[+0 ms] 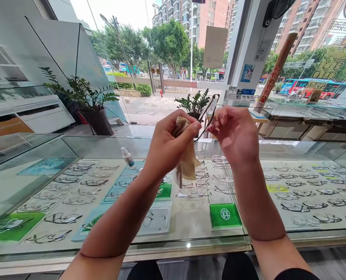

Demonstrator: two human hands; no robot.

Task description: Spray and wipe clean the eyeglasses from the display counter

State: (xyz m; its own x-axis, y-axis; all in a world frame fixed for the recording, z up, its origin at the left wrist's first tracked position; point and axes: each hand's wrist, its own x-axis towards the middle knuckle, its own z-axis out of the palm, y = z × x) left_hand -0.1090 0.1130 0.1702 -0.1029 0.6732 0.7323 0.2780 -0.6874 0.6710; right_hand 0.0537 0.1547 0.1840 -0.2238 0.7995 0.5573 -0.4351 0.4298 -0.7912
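My left hand (173,142) is closed around a crumpled beige cleaning cloth (189,165), whose lower end hangs down below the fingers. A pair of dark-framed eyeglasses (210,112) is held up between my hands above the glass counter, seen nearly edge-on. The thumb and forefinger of my left hand meet at the near side of the frame. Curled fingers of my right hand (237,132) touch the eyeglasses from the right, seemingly in a pinch; the exact contact is hard to make out.
The glass display counter (190,227) below holds rows of eyeglass frames (63,217) and a green card (225,214). A small spray bottle (128,158) stands left of my hands. Potted plants (95,112) and a shop window lie beyond; more counters extend at right.
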